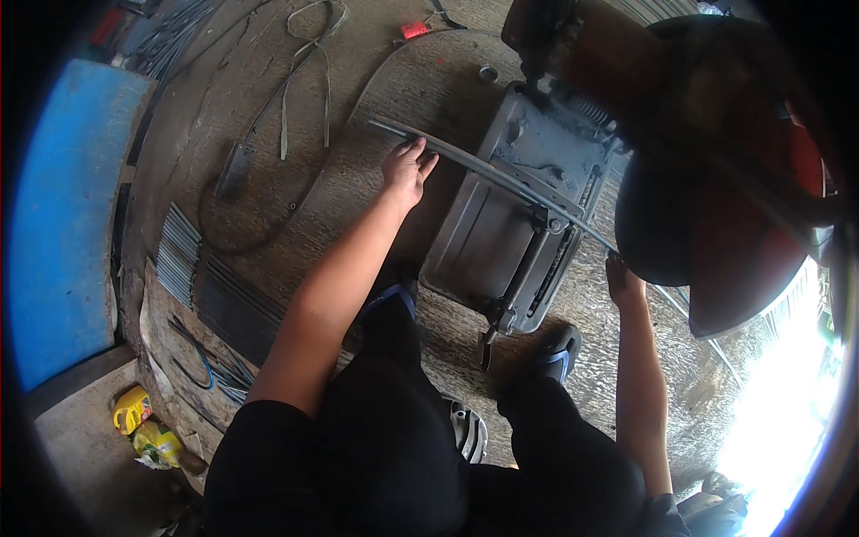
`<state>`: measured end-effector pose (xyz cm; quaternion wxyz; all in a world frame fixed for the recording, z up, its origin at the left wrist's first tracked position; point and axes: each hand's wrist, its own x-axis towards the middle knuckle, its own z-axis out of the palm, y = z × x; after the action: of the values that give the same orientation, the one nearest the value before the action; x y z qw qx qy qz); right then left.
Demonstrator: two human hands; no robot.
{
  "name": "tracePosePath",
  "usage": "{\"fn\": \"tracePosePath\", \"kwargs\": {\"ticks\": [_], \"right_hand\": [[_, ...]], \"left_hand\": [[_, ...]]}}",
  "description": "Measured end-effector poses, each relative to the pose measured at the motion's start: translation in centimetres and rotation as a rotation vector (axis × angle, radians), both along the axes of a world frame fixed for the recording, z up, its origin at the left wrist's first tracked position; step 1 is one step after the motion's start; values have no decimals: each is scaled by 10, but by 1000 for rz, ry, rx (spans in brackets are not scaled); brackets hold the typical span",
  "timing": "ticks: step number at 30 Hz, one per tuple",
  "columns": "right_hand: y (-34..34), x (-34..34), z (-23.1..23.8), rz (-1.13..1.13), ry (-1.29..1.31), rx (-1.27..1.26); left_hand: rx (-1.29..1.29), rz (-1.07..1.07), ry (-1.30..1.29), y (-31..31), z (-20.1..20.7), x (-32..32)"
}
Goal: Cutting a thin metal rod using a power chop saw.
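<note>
A few thin metal rods (479, 164), lying close together, cross the grey base (474, 242) of a cut-off saw at a slant. My left hand (409, 172) is closed on them near their far left end, beyond the base's edge. At the other side my right hand (625, 282) grips the rods beside the saw's red blade guard (747, 242); its fingers are partly hidden. Under the rods, the vise screw (530, 273) runs toward me along the base and ends in a crank handle (487, 349). The saw head (599, 54) is raised above the base.
Bundles of cut rods (179, 251) lie on the floor at left, near a blue panel (72, 206). A cable and a strap (286, 107) trail across the floor. A metal ring (488, 73) and a red object (414, 29) lie beyond. Yellow packages (131, 409) sit lower left.
</note>
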<state>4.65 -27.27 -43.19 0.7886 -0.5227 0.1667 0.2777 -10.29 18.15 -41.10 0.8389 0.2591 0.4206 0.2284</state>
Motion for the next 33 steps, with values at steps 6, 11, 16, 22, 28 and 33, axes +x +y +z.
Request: {"fn": "tracePosePath", "kwargs": {"ticks": [6, 11, 16, 22, 28, 33], "right_hand": [[4, -6, 9, -12, -27, -88], [-1, -6, 0, -16, -52, -65], [-14, -1, -12, 458, -774, -660], [-14, -1, -10, 427, -1041, -734], [-6, 0, 16, 499, -1422, -747], [-13, 3, 3, 496, -1422, -753]], "left_hand": [[37, 69, 53, -3, 4, 4], [61, 55, 66, 2, 5, 3], [56, 44, 64, 5, 4, 4], [44, 46, 90, 2, 1, 6], [75, 22, 102, 1, -1, 7], [74, 20, 103, 1, -1, 7]]}}
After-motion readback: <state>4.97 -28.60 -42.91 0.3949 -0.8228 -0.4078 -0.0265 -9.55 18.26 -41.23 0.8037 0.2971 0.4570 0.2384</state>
